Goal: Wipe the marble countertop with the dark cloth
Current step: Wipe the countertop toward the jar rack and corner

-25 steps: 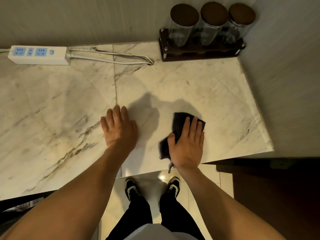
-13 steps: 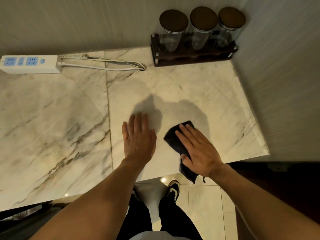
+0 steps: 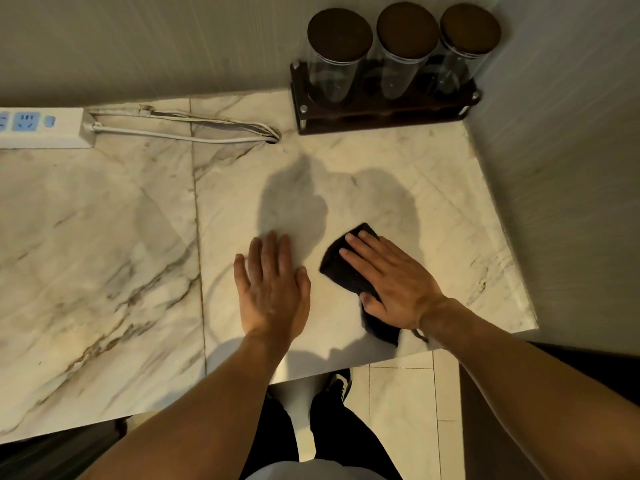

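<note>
The marble countertop [image 3: 104, 258] is pale with brown veins and a seam running front to back. A dark cloth [image 3: 341, 268] lies flat on it near the front edge, right of centre. My right hand [image 3: 391, 282] presses down on the cloth, fingers spread and pointing up-left, covering its middle; the cloth's tail [image 3: 381, 330] sticks out below my wrist. My left hand [image 3: 273, 289] rests flat on bare marble just left of the cloth, fingers together, holding nothing.
A dark wooden rack [image 3: 381, 112] with three glass jars stands in the back right corner. A white power strip [image 3: 41, 128] and its looped cable [image 3: 207, 133] lie along the back wall. Walls close the back and right sides. My shoes [image 3: 337, 382] show below the counter's edge.
My right hand has turned from pointing straight ahead to pointing up-left, sweeping the cloth with it. My left hand has shifted right, closer to the cloth.
</note>
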Tool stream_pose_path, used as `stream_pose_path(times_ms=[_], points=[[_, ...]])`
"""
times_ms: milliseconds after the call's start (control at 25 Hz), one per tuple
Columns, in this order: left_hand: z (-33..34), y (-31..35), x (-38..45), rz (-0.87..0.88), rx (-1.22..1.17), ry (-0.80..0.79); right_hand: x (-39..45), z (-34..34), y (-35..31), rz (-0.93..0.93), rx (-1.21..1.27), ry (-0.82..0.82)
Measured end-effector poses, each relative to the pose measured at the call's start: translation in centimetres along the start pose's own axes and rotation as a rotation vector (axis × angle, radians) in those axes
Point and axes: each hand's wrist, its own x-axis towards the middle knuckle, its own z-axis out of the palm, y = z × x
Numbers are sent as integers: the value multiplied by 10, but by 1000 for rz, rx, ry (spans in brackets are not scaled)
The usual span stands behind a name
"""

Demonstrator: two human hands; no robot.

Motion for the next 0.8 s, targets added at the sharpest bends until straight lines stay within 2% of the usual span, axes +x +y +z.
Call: stream_pose_path(times_ms=[320, 800], points=[[-2, -1, -1, 15, -59, 66, 37, -11, 25, -16, 36, 39], [-10, 3, 1, -31, -4, -44, 92, -26, 54, 101, 7, 33]])
